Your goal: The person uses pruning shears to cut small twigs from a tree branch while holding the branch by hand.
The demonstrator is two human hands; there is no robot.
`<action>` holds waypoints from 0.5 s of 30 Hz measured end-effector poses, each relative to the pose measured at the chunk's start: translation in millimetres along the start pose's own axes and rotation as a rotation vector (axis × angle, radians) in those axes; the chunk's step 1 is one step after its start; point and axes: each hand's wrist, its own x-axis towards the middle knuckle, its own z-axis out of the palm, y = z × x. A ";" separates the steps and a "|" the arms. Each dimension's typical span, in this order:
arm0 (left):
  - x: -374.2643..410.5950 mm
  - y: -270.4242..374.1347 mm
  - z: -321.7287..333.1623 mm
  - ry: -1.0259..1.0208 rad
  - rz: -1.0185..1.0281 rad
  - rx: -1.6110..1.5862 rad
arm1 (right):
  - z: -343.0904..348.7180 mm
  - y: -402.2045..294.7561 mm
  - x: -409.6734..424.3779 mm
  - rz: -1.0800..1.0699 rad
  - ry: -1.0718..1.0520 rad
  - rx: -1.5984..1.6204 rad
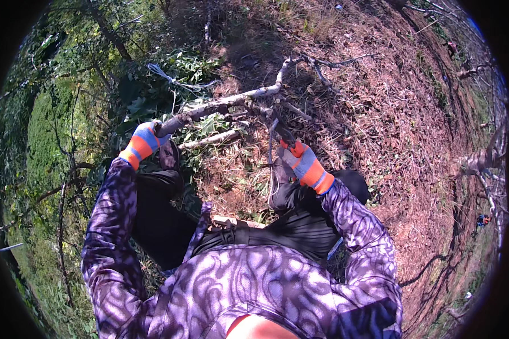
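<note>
Both of my hands wear knitted gloves striped orange and grey-blue. My left hand [144,142] grips the thick near end of a crooked, forked tree branch [233,99], which reaches away to the upper right and splits into thin twigs. My right hand [303,163] is closed around the handle of a dark-bladed cutting tool [282,127]; its exact kind I cannot tell. The blade lies against or just beside side shoots below the branch's bend. A short cut stick [210,140] rests on leaves between my feet.
Pale string [182,80] lies over green leaves beyond my left hand. Dense shrubs [46,127] stand at the left. Dry grass and leaf litter [390,127] cover the slope at the right, with bare branches [483,163] near the rim. A piece of wood [237,221] lies close to my lap.
</note>
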 end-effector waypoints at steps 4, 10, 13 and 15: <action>7.2 -1.2 -3.8 0.040 -0.012 0.055 | -11.1 -2.2 16.1 -0.059 -0.109 0.156; 8.2 -5.6 -10.8 0.085 -0.109 0.078 | -13.8 -20.2 20.6 -0.087 -0.268 0.414; 5.0 -5.0 -11.4 0.146 -0.158 0.113 | -7.9 -19.3 29.1 -0.047 -0.421 0.653; 2.5 -8.2 -15.5 0.141 -0.170 0.123 | 8.9 -32.9 26.5 -0.012 -0.464 0.727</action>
